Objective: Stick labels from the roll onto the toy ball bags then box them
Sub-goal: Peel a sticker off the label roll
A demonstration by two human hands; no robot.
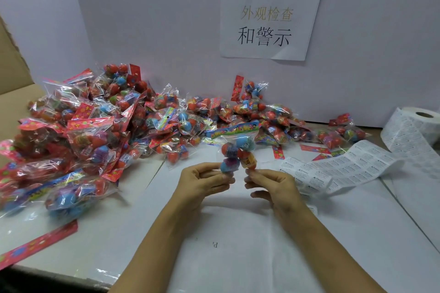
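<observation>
Both hands, left (204, 178) & right (269, 182), pinching bag (238, 150) bottom; may slip, thin film; label strip (345, 169) w/in reach.

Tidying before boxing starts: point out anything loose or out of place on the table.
A loose red header card lies alone at the table's left front edge, with no bag attached. The label strip sprawls unrolled from the roll.

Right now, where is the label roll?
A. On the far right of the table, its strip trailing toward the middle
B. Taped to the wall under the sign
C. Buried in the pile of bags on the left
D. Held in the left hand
A: the roll stands at the table's far right edge, and its strip of labels runs leftward toward the hands, which hold a bag, not the roll.
</observation>
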